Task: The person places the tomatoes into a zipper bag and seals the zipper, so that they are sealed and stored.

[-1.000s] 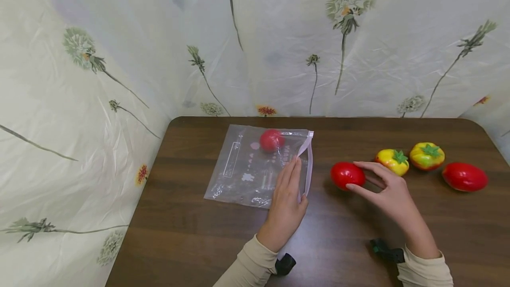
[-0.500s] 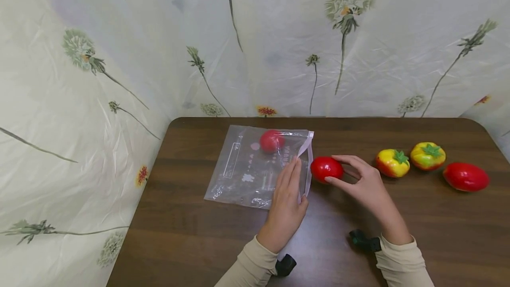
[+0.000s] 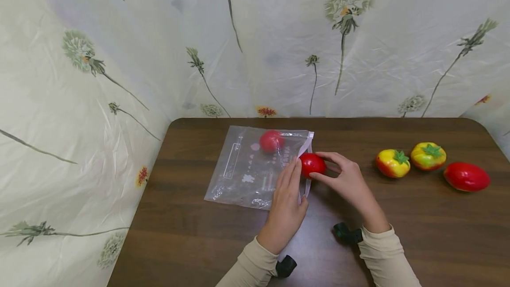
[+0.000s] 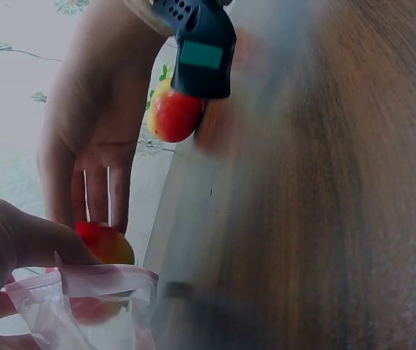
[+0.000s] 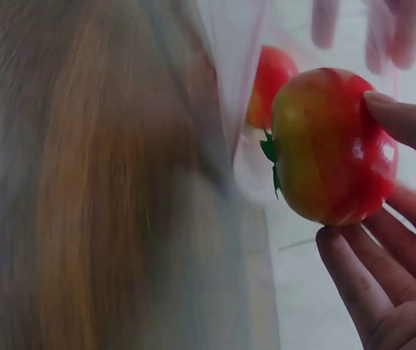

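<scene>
We see the right hand (image 3: 345,181) with its thumb and fingers clamped on a red-and-yellow fruit (image 3: 312,165), which is at the mouth of a clear plastic bag (image 3: 233,185). In the right wrist view its green leaves face the bag; we cannot tell how far it has crossed the rim. The bag lies flat on the dark wooden tabletop (image 3: 191,229), stretching toward nine o'clock from the held fruit, its mouth edged with a pale pink strip (image 4: 120,281).

We find the left hand (image 3: 285,202) between seven and eight o'clock of that fruit, its straight fingers together on the bag by the mouth and its thumb apart from them.

Inside the bag, at ten o'clock from the held fruit, we make out a red fruit (image 3: 272,141) through the film. Toward three o'clock, well apart, sits a yellow-and-red fruit (image 3: 393,164) with green leaves; just beside it, further toward three, is a yellow-green fruit (image 3: 428,157), and at four o'clock from that lies a red oblong fruit (image 3: 467,176). Beyond the tabletop, at twelve o'clock, we see a sheet (image 3: 275,25) printed with dandelions.
</scene>
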The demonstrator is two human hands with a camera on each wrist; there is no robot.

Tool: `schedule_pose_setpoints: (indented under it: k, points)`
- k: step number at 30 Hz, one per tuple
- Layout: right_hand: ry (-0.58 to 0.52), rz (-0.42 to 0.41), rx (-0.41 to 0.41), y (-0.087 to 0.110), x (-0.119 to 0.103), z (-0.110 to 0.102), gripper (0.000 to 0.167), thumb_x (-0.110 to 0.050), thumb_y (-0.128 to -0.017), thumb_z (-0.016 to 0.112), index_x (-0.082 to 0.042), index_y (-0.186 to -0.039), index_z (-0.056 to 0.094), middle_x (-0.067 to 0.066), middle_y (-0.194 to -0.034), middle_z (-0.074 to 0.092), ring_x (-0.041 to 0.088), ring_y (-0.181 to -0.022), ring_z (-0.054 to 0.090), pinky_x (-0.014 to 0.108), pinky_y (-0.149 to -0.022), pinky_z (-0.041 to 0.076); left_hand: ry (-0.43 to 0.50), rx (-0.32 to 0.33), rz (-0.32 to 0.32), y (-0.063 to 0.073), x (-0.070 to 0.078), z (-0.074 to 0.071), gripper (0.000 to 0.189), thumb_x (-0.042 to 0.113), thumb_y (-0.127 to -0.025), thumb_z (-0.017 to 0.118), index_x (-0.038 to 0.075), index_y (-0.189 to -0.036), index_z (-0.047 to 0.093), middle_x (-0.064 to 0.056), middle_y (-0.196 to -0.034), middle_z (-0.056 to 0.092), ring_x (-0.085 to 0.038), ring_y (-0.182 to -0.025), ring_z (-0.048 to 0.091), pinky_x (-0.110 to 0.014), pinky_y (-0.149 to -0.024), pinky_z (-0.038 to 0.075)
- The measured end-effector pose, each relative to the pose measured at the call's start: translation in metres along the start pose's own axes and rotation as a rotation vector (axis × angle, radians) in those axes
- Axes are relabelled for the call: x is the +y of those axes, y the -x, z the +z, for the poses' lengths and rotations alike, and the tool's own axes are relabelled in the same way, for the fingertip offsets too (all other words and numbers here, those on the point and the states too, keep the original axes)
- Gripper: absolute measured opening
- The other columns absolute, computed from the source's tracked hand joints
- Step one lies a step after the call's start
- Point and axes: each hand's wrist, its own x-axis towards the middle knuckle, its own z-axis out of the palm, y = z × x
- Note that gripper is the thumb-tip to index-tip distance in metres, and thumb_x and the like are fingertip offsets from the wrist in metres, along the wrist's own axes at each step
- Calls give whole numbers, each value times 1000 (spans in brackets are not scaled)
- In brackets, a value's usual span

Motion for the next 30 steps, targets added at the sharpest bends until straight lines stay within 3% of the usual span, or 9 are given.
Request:
schedule_pose_setpoints:
  k: [12, 30]
  points:
    - [70, 16, -15, -12, 4, 20, 63, -15, -83, 86, -2, -139, 61, 23, -138, 63, 44, -122, 66, 53, -96, 56, -18, 21, 23, -1, -1, 1, 98, 1, -80, 84, 10, -162, 31, -1, -172, 25, -23, -155, 32, -42, -120, 42]
    - [93, 22, 5, -11, 4, 20, 55, -6, -83, 84, -3, -133, 61, 19, -133, 59, 39, -120, 63, 53, -97, 56, -13, 4, -2, 1, 0, 2, 99, 5, -82, 85, 13, -163, 29, 0, -172, 27, -25, -157, 30, -41, -117, 45]
